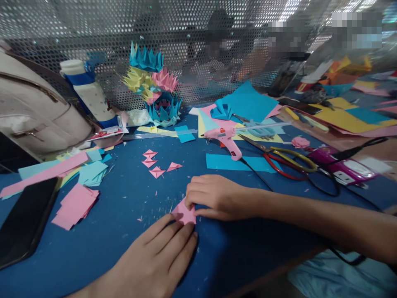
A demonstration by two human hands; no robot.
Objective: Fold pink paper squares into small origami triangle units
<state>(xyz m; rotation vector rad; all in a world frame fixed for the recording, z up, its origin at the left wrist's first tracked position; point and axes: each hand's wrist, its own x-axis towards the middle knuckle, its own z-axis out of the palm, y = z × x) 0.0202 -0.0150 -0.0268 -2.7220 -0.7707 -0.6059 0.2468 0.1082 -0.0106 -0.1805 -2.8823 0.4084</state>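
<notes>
A small pink paper square (186, 213) lies on the blue tabletop between my hands. My left hand (151, 258) reaches in from below, its fingers stretched out and its fingertips resting on the paper's lower edge. My right hand (221, 196) comes from the right. Its fingers are curled over the paper's upper right edge, with the thumb close to them, and they hide that corner. Just beyond are several small folded pink paper pieces (157, 171). To the left, a stack of pink paper squares (75, 206) sits beside light blue paper squares (92, 173).
A pink glue gun (225, 138) and scissors (285, 159) lie to the right, their cords and handles spreading outward. A phone (26, 221), a white bag (40, 111) and a bottle (89, 93) stand left. Folded paper flowers (163, 108) are stacked before a perforated metal panel (105, 25).
</notes>
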